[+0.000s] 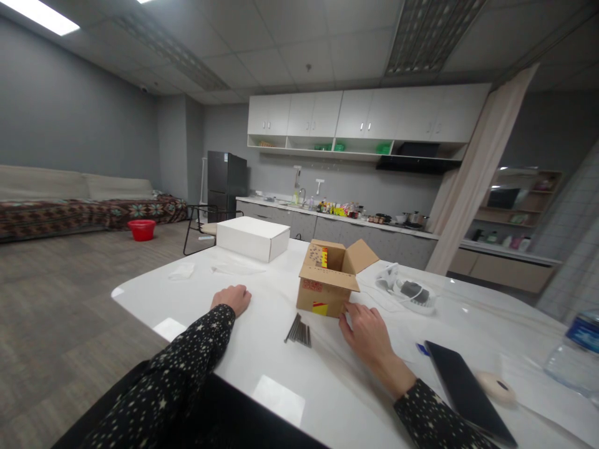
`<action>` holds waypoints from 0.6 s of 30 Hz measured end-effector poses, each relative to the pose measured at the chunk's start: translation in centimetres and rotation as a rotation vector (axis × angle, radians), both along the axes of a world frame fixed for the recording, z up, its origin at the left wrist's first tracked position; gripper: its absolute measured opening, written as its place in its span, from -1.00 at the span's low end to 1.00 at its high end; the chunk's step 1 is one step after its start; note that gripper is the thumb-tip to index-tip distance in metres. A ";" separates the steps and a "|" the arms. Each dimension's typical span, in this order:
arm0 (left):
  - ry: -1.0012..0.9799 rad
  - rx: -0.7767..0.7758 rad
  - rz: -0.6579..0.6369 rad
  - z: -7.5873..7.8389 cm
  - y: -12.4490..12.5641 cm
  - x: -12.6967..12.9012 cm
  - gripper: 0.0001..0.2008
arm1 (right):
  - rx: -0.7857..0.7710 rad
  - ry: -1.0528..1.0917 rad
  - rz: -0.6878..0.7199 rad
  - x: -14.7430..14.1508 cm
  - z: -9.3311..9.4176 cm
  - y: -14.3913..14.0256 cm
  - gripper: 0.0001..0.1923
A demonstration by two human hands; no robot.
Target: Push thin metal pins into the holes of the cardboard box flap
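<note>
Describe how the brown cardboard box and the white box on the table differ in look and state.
The brown cardboard box stands open, its flaps out, while the white box looks closed. The brown cardboard box has red and yellow markings; the white box shows plain sides. The right hand is at the brown cardboard box, whereas the white box sits farther back with no hand on it. Both sit on the table.

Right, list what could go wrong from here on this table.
The thin metal rods lie loose, so a bump might scatter them. The right hand is at the lower corner of the cardboard box; a careless nudge could shift it. The right sleeve is close to the dark flat device and might brush it.
</note>
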State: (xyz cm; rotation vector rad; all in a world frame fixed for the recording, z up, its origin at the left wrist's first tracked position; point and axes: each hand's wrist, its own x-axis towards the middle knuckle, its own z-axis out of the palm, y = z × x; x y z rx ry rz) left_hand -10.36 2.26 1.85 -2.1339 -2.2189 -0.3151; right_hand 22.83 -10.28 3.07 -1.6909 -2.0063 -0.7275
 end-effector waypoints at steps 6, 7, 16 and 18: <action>-0.018 0.002 -0.004 0.2 -0.1 0.1 -0.56 | 0.019 0.019 -0.011 0.3 0.0 0.0 -0.73; -0.021 0.002 -0.004 0.2 -0.1 0.1 -0.57 | 0.020 0.018 -0.012 0.3 0.0 0.0 -0.72; -0.013 0.002 -0.006 0.0 0.0 0.0 -0.58 | 0.001 0.007 -0.012 0.3 0.2 -0.1 -0.68; -0.017 0.003 -0.005 0.1 -0.1 0.0 -0.58 | -0.003 0.008 -0.008 0.3 0.2 -0.1 -0.70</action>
